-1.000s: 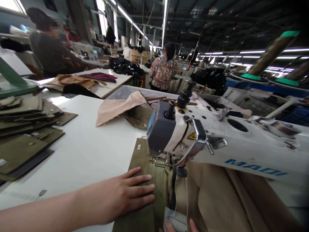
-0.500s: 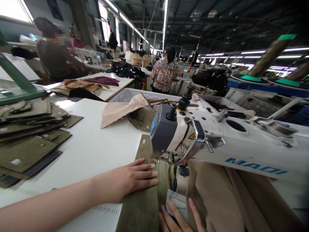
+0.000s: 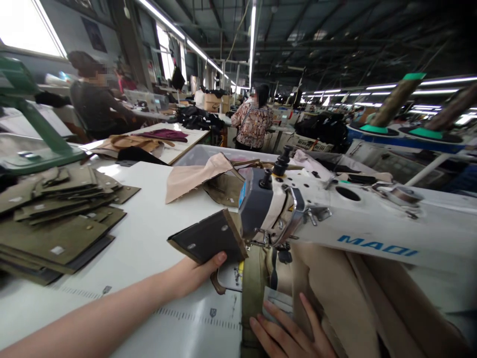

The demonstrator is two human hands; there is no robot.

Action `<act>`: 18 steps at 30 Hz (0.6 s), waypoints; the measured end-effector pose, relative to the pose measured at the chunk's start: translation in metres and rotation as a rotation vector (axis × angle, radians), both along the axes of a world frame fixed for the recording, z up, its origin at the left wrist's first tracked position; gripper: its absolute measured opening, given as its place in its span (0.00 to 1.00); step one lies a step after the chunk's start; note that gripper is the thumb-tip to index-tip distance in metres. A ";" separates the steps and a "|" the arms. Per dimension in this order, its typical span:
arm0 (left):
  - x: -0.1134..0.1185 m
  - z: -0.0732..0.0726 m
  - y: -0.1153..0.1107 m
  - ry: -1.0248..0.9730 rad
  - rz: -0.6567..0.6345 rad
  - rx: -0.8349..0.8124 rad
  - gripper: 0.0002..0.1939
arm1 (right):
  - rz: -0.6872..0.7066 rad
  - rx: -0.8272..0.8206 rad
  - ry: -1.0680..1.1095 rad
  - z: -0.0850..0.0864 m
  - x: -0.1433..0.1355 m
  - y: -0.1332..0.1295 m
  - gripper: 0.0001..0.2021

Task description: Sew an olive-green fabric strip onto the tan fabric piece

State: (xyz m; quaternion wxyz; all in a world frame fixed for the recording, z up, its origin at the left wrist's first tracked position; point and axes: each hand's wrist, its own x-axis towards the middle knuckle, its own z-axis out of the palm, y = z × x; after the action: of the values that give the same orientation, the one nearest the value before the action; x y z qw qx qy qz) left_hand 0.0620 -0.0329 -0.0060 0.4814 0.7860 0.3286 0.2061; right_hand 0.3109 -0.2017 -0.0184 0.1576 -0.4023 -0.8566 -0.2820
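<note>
At the near edge of the white sewing table [image 3: 149, 238], the right hand [image 3: 288, 335] lies flat with fingers spread, gripping nothing, pressing the beige fabric panel [image 3: 335, 293] and a small white label [image 3: 278, 301] just in front of the needle. The left hand [image 3: 194, 273] has its fingers under and thumb against the lifted end of the olive-green fabric strip [image 3: 210, 238], whose dark underside with small white tags faces up beside the head of the white sewing machine [image 3: 335, 223]; the strip's near part runs under the presser foot. By the look of it, this piece is mid-seam at most. Towards the left edge sits a stack of olive fabric pieces [image 3: 55, 219]; beyond the machine, a beige cloth piece [image 3: 194, 176] lies crumpled. Farther off, other workers sit at their own tables.
</note>
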 end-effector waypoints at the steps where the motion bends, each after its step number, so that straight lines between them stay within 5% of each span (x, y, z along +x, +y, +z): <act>1: 0.001 0.004 0.000 0.000 0.017 -0.021 0.36 | -0.014 0.008 0.077 -0.001 -0.003 0.000 0.23; 3: 0.003 0.021 -0.003 -0.004 0.000 -0.022 0.36 | -0.009 0.006 0.113 0.001 -0.007 0.001 0.23; 7: 0.001 0.069 -0.034 -0.057 -0.367 0.155 0.26 | 0.039 -0.055 -0.005 0.012 -0.008 -0.001 0.18; 9: -0.004 0.082 -0.060 -0.051 -0.422 0.313 0.22 | 0.000 -0.117 0.101 0.017 -0.011 -0.008 0.17; 11: -0.010 0.078 -0.085 0.010 -0.402 0.474 0.18 | -0.044 -0.205 0.183 0.019 -0.015 -0.015 0.18; 16: -0.026 0.027 -0.128 -0.073 -0.341 0.919 0.18 | -0.117 -0.361 0.232 0.017 -0.023 -0.028 0.24; 18: -0.031 0.018 -0.138 -0.021 -0.374 0.911 0.15 | -0.138 -0.392 0.259 0.017 -0.024 -0.029 0.23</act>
State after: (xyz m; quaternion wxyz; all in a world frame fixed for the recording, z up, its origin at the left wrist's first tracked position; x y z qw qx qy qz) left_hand 0.0312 -0.1714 0.0120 0.1208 0.9601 0.0535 0.2467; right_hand 0.2864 -0.2307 -0.0014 0.1653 -0.5154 -0.8382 -0.0666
